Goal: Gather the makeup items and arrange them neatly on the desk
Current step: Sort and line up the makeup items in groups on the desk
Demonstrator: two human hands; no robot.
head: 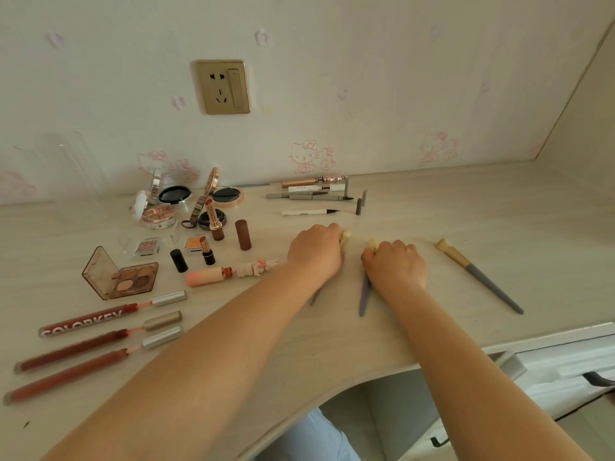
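My left hand (315, 251) grips a grey-handled makeup brush on the desk; its cream bristles (345, 235) stick out past my fingers. My right hand (396, 263) holds a second grey brush (364, 296), whose handle points toward me. A third brush (479, 276) lies free to the right. Three red lip gloss tubes (93, 347) lie side by side at the left front, each pulled open at its cap. An open eyeshadow palette (128, 277), lipsticks (213, 221) and open compacts (174, 194) sit further back. Eyeliner pens (311, 194) lie near the wall.
The pale desk (432, 214) has a curved front edge with a cutout below me. A gold wall socket (222, 87) is above the makeup. A clear plastic organiser (63, 168) stands at the back left. White drawers (565, 364) sit at the lower right.
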